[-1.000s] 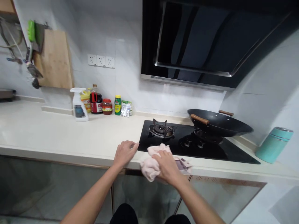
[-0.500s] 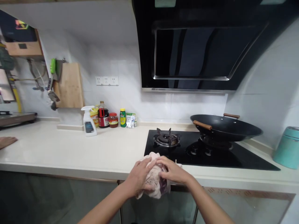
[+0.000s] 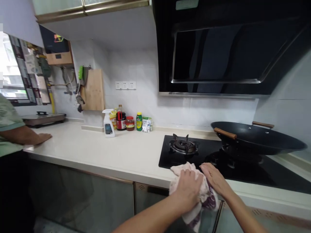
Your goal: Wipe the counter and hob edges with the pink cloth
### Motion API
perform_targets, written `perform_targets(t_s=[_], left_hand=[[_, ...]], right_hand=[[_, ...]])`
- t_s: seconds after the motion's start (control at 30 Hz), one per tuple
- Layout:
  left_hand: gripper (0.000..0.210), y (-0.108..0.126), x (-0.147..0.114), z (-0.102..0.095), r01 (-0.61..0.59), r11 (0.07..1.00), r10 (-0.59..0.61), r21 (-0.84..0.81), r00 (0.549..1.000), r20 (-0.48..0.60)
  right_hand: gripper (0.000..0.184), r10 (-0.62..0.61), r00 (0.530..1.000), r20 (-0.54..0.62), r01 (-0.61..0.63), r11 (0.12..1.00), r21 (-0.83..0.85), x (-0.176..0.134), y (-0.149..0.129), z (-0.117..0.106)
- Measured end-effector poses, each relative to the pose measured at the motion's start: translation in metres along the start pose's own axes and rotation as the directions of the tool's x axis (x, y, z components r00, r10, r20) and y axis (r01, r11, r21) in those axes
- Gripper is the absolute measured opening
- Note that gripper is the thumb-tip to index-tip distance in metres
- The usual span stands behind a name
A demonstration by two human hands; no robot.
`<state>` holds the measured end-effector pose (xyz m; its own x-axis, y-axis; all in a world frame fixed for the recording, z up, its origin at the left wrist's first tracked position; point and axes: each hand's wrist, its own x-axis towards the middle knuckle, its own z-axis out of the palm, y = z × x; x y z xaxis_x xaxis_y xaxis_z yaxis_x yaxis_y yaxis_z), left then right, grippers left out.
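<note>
In front of the counter edge, my left hand [image 3: 189, 187] is closed on a crumpled white and purple cloth [image 3: 211, 200]. The cloth's folds hang below the counter top. My right hand [image 3: 215, 179] is at the cloth's right side, its fingers stretched out and held together; its thumb is hidden. Just beyond both hands lies the black gas hob [image 3: 167, 155], with a bare burner [image 3: 185, 146] on its left. A large black wok [image 3: 257, 139] with wooden handles sits over the right burner.
A spray bottle [image 3: 108, 124], sauce bottle [image 3: 120, 119], red-lidded jar [image 3: 130, 123] and green bottle [image 3: 139, 121] line the wall. At the left, another person's hand [image 3: 43, 137] rests on the counter [image 3: 131, 149]. A range hood [image 3: 213, 58] overhangs the hob.
My view has swung left, bringing the other person and window into sight. The cloth has unfolded somewhat and hangs lower. My right hand's fingers have straightened.
</note>
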<state>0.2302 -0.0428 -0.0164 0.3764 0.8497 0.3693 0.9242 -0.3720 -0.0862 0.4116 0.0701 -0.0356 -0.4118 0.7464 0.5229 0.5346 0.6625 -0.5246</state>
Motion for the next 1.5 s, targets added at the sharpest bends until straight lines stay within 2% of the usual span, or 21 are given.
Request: perform_targets(t_s=[0.13,0.3,0.4,0.5,0.7,0.87,0.97,1.03,1.17,1.27,1.3,1.37,1.43,1.5], left_hand=[[0.088,0.01,0.014,0.019,-0.011,0.999,0.01,-0.034,0.999,-0.03],[0.079,-0.02,0.0,0.017,-0.015,0.997,0.017,-0.077,1.0,0.024],[0.079,-0.053,-0.021,0.005,0.027,0.997,-0.024,-0.069,0.999,0.048],[0.079,-0.093,-0.053,-0.009,0.127,0.99,-0.124,-0.066,0.991,0.049],[0.076,-0.178,-0.126,-0.046,0.373,0.928,-0.373,0.016,0.925,0.068],[0.059,-0.229,-0.155,-0.083,0.486,0.873,-0.487,0.034,0.868,0.098],[0.035,-0.255,-0.153,-0.112,0.538,0.842,-0.529,-0.027,0.836,0.146],[0.022,-0.272,-0.146,-0.135,0.592,0.803,-0.58,-0.068,0.803,0.136],[0.033,-0.301,-0.121,-0.18,0.712,0.693,-0.718,-0.113,0.695,-0.026],[0.049,-0.307,-0.099,-0.198,0.751,0.641,-0.767,-0.156,0.632,-0.109],[0.054,-0.305,-0.093,-0.197,0.747,0.643,-0.765,-0.17,0.635,-0.107],[0.063,-0.295,-0.086,-0.188,0.712,0.675,-0.732,-0.193,0.68,-0.046],[0.07,-0.281,-0.085,-0.171,0.664,0.717,-0.666,-0.214,0.743,0.074],[0.067,-0.27,-0.087,-0.154,0.629,0.742,-0.605,-0.231,0.777,0.173]], right_hand=[[0.059,0.081,0.997,0.001,-0.081,0.996,0.046,-0.001,0.005,-0.006],[0.063,0.116,0.993,0.032,-0.117,0.993,0.018,-0.001,0.007,-0.009],[0.064,0.115,0.993,0.04,-0.116,0.993,0.034,-0.001,0.007,-0.009],[0.061,0.116,0.993,0.027,-0.116,0.993,0.023,0.0,0.008,-0.008],[0.053,0.086,0.996,0.022,-0.086,0.996,-0.021,0.002,0.014,-0.003],[0.049,0.057,0.998,0.03,-0.056,0.998,-0.016,0.002,0.017,-0.001],[0.048,0.06,0.998,0.02,-0.06,0.998,-0.015,0.002,0.016,0.0],[0.047,0.062,0.998,0.005,-0.062,0.998,-0.026,0.002,0.016,0.0],[0.044,0.061,0.998,-0.026,-0.063,0.997,-0.047,0.003,0.017,0.002],[0.043,0.052,0.998,-0.027,-0.053,0.998,-0.04,0.003,0.02,0.004],[0.043,0.052,0.998,-0.027,-0.053,0.998,-0.042,0.004,0.022,0.005],[0.042,0.055,0.998,-0.03,-0.056,0.997,-0.05,0.004,0.024,0.005],[0.042,0.055,0.998,-0.035,-0.057,0.997,-0.057,0.004,0.026,0.006],[0.043,0.06,0.997,-0.039,-0.062,0.996,-0.064,0.003,0.026,0.006]])
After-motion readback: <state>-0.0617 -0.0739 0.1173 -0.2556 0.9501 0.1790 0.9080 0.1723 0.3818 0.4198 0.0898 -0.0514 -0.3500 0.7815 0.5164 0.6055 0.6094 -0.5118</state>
